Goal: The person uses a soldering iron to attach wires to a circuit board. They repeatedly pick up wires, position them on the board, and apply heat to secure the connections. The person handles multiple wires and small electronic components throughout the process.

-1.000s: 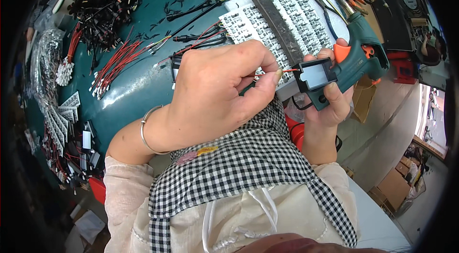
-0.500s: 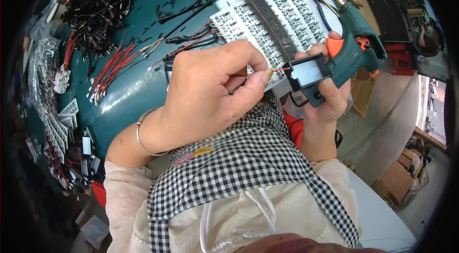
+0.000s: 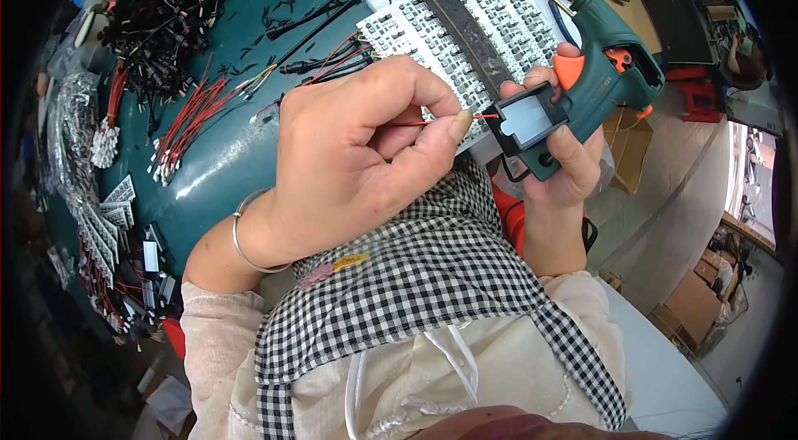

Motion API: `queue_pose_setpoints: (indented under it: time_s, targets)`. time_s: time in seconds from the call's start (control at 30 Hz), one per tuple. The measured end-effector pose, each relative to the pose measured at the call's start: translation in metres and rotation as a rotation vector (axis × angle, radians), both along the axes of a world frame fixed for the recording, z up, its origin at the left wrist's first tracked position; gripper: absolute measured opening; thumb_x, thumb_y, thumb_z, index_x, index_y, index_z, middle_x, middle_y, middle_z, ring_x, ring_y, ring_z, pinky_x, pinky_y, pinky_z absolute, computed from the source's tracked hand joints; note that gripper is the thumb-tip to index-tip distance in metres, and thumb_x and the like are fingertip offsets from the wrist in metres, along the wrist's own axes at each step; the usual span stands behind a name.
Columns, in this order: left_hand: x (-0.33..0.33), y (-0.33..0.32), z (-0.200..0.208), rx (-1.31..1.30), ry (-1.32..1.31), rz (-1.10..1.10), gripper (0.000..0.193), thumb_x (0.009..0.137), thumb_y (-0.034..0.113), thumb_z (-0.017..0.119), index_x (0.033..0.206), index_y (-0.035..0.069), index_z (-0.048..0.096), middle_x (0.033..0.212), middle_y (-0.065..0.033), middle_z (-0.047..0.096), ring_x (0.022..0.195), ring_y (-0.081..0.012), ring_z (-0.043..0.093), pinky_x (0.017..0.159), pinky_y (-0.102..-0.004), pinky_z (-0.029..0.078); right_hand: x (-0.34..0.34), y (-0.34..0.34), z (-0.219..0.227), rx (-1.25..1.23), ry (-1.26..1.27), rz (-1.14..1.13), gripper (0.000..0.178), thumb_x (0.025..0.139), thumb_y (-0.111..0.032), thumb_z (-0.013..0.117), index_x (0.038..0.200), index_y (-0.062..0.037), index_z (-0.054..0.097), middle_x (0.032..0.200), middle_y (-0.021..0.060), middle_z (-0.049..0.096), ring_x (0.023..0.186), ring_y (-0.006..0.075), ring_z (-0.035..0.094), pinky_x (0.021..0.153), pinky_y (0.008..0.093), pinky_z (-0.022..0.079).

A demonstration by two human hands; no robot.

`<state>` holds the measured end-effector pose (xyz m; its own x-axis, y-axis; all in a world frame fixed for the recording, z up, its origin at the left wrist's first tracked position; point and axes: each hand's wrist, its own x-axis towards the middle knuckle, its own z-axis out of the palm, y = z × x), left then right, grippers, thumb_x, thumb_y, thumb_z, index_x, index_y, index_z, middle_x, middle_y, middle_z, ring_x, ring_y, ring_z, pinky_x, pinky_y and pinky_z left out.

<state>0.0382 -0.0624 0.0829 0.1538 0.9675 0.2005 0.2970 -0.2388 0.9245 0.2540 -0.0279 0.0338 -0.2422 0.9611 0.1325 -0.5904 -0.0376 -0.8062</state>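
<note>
Best done slowly: left hand pinching the thin red wire near its bare tip, guiding it straight at the small black frame module. Right hand closed around that module and the teal glue gun with orange trigger. Behind, white tray of small parts on glossy green table, bundled red wires beside.
</note>
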Motion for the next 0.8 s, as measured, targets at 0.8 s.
queue_pose_setpoints:
  time_s: [0.8]
  targets:
    - [0.013, 0.007, -0.028, 0.1, -0.153, -0.159, 0.026, 0.09, 0.007, 0.055, 0.113, -0.001, 0.048, 0.1, -0.0092, 0.045, 0.069, -0.0072, 0.042, 0.059, -0.0207, 0.038, -0.006, -0.003, -0.001, 0.229, -0.186, -0.033, 0.082, 0.076, -0.005, 0.078, 0.138, -0.0017, 0.024, 0.11, 0.0263, 0.059, 0.103, 0.0356, 0.064, 0.085, 0.0411, 0.057]
